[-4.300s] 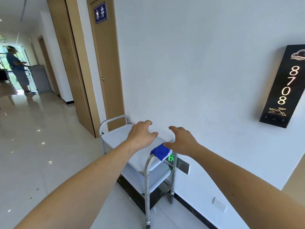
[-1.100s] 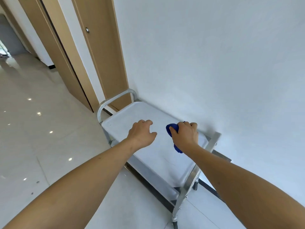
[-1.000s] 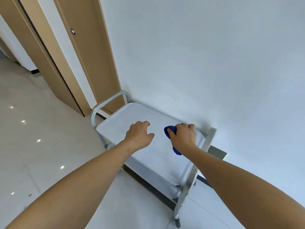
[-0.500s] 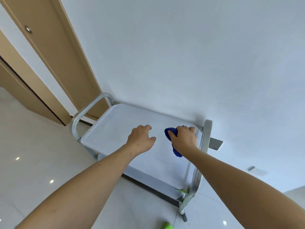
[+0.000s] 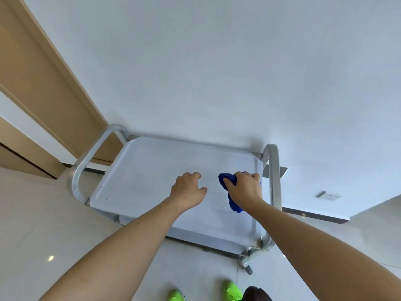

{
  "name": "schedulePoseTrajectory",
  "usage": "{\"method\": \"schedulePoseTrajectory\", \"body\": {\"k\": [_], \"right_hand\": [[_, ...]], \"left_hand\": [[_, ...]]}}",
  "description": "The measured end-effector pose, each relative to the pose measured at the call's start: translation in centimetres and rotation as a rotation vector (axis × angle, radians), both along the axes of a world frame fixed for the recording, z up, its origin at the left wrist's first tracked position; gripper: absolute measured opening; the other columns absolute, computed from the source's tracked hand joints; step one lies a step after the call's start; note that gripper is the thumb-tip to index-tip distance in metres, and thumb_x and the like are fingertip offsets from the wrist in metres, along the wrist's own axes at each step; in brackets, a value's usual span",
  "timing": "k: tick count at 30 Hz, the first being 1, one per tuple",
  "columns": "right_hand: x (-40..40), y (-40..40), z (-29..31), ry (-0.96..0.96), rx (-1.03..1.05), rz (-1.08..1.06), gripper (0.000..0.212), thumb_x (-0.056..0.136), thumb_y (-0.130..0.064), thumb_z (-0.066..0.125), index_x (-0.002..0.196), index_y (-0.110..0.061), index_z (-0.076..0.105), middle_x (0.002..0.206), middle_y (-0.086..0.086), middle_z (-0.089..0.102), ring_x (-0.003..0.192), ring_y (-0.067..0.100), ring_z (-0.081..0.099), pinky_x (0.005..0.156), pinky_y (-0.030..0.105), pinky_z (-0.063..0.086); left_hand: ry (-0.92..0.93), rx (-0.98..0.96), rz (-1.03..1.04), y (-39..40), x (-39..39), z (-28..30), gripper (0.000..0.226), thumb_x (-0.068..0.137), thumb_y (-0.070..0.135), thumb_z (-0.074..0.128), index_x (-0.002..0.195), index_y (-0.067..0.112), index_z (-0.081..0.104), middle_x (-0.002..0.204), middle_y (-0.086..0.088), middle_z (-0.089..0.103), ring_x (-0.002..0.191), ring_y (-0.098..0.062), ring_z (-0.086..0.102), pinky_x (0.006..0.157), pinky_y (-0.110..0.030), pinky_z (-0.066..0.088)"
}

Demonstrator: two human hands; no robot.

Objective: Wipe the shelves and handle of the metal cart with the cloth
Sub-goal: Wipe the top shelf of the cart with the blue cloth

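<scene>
Gripping the blue cloth [image 5: 233, 203] in a bunch, your right hand [image 5: 245, 189] has its fingers [image 5: 230, 183] curled shut round it, so that a wad pokes out past the thumb and a tail hangs below the wrist. Held that way, the cloth makes a thick pad under the palm, which suits pressing down on flat metal better than a loose sheet would. It sits on the right part of the top shelf [image 5: 152, 170] of the metal cart [image 5: 104, 192], close beside the right handle [image 5: 274, 181] but not touching it.

Your left hand [image 5: 187, 190] holds nothing; its fingers are half bent, tips down toward the middle of the shelf, probably to steady the cart on its caster [image 5: 248, 269] while you rub. Whether they actually rest on the metal I cannot tell.

Farther out, the left handle [image 5: 86, 161] curves up near the wooden door frame [image 5: 54, 88], and the cart's long side stands against the white wall [image 5: 217, 72]. Judging from this, the top shelf is the step in hand; the handles and any lower shelf, hidden beneath, look not yet wiped. Your green shoes [image 5: 232, 293] stand on the tiled floor [image 5: 43, 224], right at the near edge.
</scene>
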State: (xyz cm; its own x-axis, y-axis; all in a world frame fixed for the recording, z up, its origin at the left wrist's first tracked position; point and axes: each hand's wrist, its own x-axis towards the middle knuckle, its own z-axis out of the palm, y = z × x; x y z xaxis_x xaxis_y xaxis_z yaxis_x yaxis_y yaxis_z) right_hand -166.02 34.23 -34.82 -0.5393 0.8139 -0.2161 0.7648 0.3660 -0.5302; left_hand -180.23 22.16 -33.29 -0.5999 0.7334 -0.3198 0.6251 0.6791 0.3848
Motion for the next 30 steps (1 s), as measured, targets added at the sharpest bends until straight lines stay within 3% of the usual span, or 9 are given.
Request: {"method": "schedulePoseTrajectory", "body": {"k": [14, 18, 23, 27, 30], "right_hand": [[-4.1, -8.0, -2.1, -0.135, 0.076, -0.145, 0.038, 0.100, -0.046, 0.045, 0.088, -0.013, 0.060, 0.096, 0.005, 0.058, 0.110, 0.030, 0.039, 0.087, 0.042, 0.043], [-3.2, -9.1, -3.7, -0.116, 0.117, -0.199, 0.042, 0.098, -0.052, 0.048, 0.104, -0.013, 0.062, 0.114, 0.005, 0.058, 0.120, 0.032, 0.035, 0.092, 0.046, 0.043], [-1.7, -9.6, -7.3, -0.339, 0.027, -0.028, 0.063, 0.094, -0.063, 0.047, 0.144, -0.025, 0.040, 0.154, 0.003, 0.035, 0.141, 0.034, 0.022, 0.109, 0.053, 0.032], [-0.7, -9.4, -9.9, -0.449, 0.029, 0.088, 0.065, 0.098, -0.064, 0.035, 0.153, -0.032, 0.027, 0.165, 0.006, 0.019, 0.151, 0.034, 0.004, 0.118, 0.060, 0.011], [-0.3, -8.9, -11.7, -0.456, 0.128, 0.192, 0.066, 0.098, -0.065, 0.027, 0.156, -0.033, 0.023, 0.167, 0.009, 0.011, 0.152, 0.034, -0.006, 0.116, 0.063, -0.006]], "left_hand": [[-0.030, -0.005, -0.200, -5.3, -6.5, -3.5, 0.055, 0.092, 0.040, 0.052, 0.141, 0.018, 0.043, 0.144, -0.006, 0.043, 0.130, -0.027, 0.040, 0.100, -0.040, 0.043], [-0.053, -0.016, -0.253, -5.2, -6.0, -4.6, 0.055, 0.091, 0.040, 0.052, 0.140, 0.017, 0.043, 0.143, -0.006, 0.045, 0.129, -0.027, 0.041, 0.101, -0.042, 0.043], [-0.060, -0.081, -0.299, -4.7, -4.8, -6.3, 0.054, 0.090, 0.041, 0.052, 0.139, 0.018, 0.044, 0.140, -0.007, 0.046, 0.127, -0.028, 0.043, 0.100, -0.043, 0.043], [-0.046, -0.116, -0.314, -4.5, -4.5, -7.8, 0.053, 0.092, 0.041, 0.051, 0.140, 0.020, 0.044, 0.143, -0.005, 0.045, 0.128, -0.027, 0.041, 0.101, -0.043, 0.043], [-0.058, -0.153, -0.334, -4.4, -3.8, -9.1, 0.053, 0.092, 0.039, 0.050, 0.141, 0.020, 0.043, 0.145, -0.002, 0.043, 0.130, -0.026, 0.038, 0.102, -0.041, 0.041]]}}
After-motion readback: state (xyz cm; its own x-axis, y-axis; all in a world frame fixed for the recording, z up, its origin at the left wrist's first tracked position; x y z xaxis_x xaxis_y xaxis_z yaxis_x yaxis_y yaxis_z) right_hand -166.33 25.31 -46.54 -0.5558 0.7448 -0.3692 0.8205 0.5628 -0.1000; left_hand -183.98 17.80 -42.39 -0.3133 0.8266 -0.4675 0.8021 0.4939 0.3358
